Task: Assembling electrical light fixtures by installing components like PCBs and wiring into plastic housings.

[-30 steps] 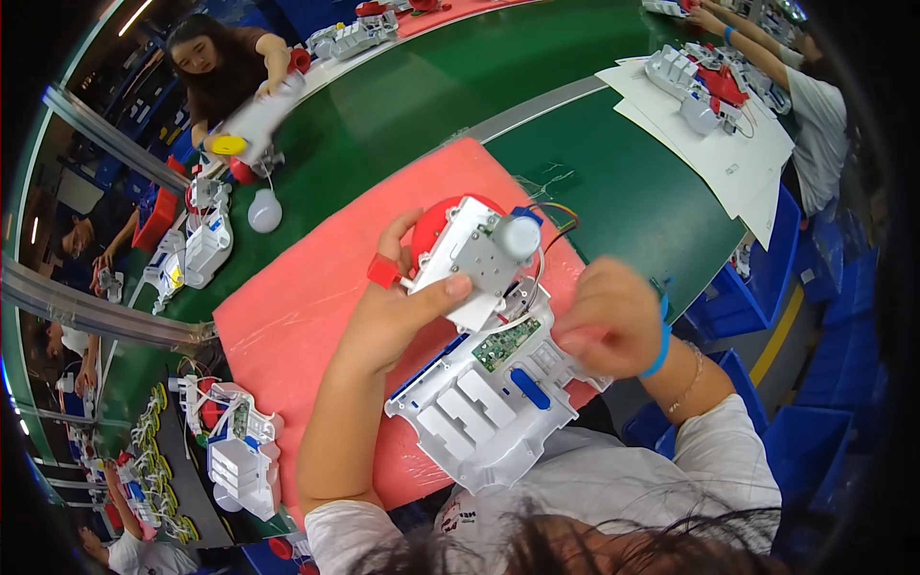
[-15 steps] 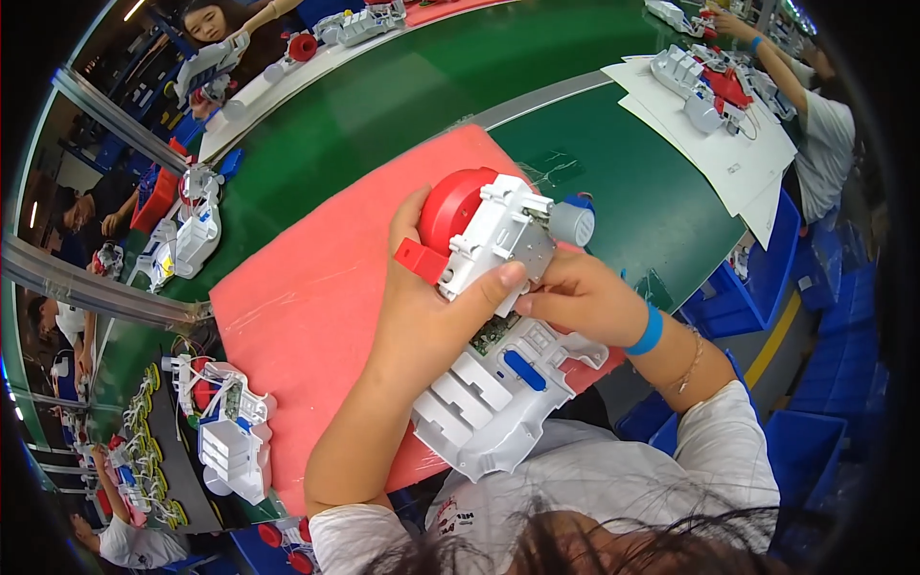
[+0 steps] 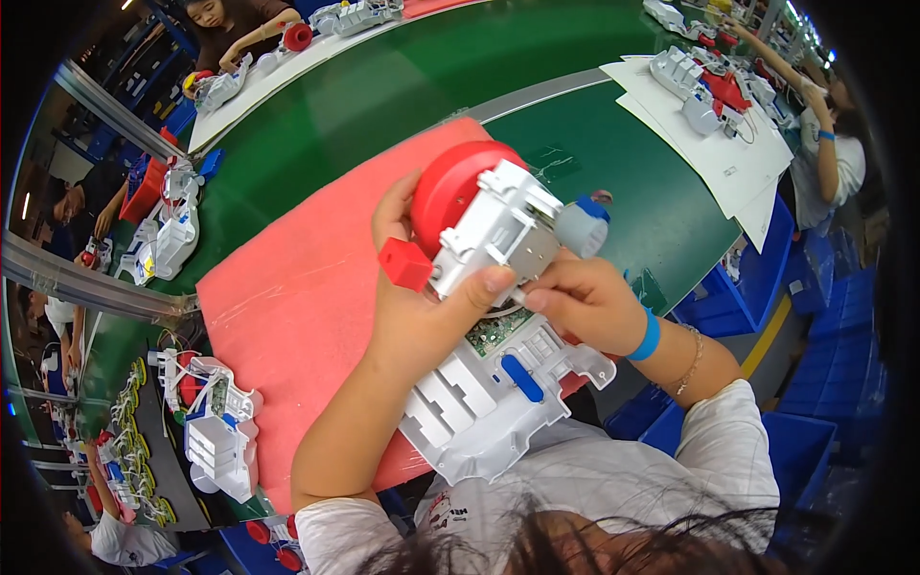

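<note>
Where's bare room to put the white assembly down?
The red mat is bare left of the left hand. The green belt beyond is bare too. Crowded: the near-left corner with another white unit.

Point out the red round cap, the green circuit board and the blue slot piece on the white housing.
red round cap (image 3: 450, 187), head view, domed top.
green circuit board (image 3: 496, 333), head view, exposed face.
blue slot piece (image 3: 521, 378), head view, its middle.

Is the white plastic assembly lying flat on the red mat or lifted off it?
Lifted. Both the left hand and right hand hold the white plastic assembly tilted above the red mat.
</note>
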The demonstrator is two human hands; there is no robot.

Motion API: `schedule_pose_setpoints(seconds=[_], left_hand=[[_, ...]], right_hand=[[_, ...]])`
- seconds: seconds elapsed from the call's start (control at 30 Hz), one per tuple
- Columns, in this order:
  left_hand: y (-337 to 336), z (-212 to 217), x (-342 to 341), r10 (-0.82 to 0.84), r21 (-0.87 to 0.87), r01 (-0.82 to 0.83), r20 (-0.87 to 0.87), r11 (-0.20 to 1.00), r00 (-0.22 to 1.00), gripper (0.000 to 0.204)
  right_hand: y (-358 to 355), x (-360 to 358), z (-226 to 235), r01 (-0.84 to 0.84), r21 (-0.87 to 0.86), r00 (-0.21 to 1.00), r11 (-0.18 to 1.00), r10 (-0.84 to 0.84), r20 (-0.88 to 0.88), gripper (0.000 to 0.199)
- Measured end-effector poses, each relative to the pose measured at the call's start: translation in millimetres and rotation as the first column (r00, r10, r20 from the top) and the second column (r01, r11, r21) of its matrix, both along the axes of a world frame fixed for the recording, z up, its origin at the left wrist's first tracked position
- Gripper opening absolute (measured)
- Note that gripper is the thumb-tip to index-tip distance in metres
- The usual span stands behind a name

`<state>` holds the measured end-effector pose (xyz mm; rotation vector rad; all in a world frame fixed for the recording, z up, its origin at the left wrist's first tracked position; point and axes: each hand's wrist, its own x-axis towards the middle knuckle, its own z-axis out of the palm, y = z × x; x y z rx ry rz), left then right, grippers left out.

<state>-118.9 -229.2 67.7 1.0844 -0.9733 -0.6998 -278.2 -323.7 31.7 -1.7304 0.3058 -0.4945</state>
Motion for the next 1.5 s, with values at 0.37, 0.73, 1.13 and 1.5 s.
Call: schedule_pose_setpoints(seconds=[0.37,0.73,1.13,1.5], left_hand=[[7.5,-24.3,19.9,-0.091,0.010,0.092,0.248,0.996,0.964,0.088],[-5.7,-14.5,10.6,-0.109,0.143,0.080,0.209,0.986,0.972,0.092],[-34.7,-6.5,-6.8,-0.066,0.223,0.036,0.129,0.974,0.989,0.092],[-45.6,-1.7,-13.8,-0.062,0.244,0.031,0.121,0.969,0.991,0.093]], right_hand=[[2.1,2.5,11.5,-0.192,0.155,0.872,0.969,0.241,-0.427,0.025],[-7.1,5.2,-27.1,-0.104,-0.370,0.983,0.923,0.038,-0.180,0.012],[-36.6,-11.2,-19.0,-0.154,-0.371,0.978,0.916,0.088,-0.188,0.009],[-47.4,-16.5,-16.1,-0.161,-0.380,0.981,0.911,0.107,-0.159,0.008]])
